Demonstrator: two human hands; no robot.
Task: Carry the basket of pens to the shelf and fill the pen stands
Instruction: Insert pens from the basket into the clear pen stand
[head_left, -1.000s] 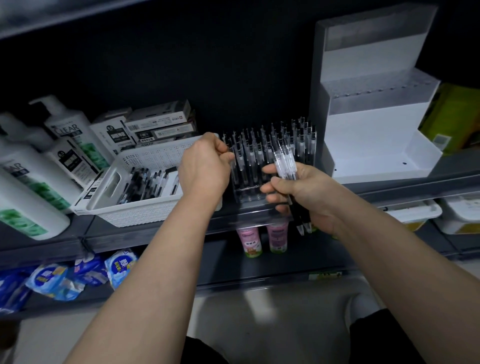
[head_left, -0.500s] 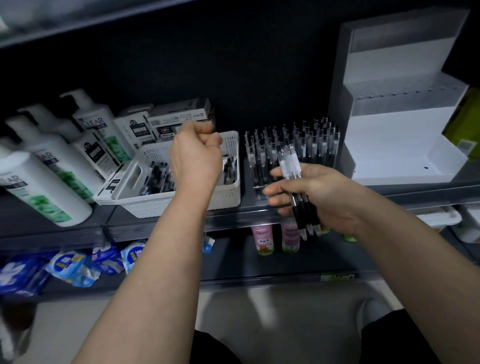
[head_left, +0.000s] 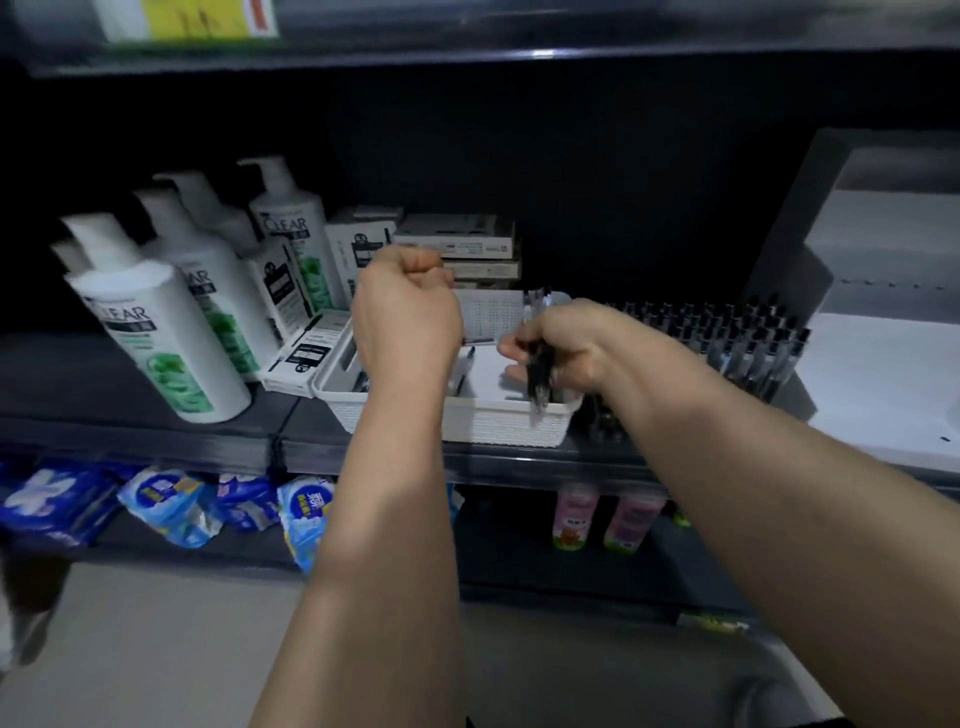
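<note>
Head view, looking down at a dark store shelf. A white perforated basket sits on the shelf at centre, with a few loose pens lying inside. The left hand hovers above the basket's left half, fingers curled into a fist with nothing visible in it. The right hand is over the basket's right end, fingers clamped around a bundle of pens whose tips point down. Just right of the basket stands a clear pen stand, packed with upright pens. Left of the basket are white shampoo bottles, with small boxes stacked behind. A white display stand fills the far right. Blue packets and pink bottles sit on the shelf below.
</note>
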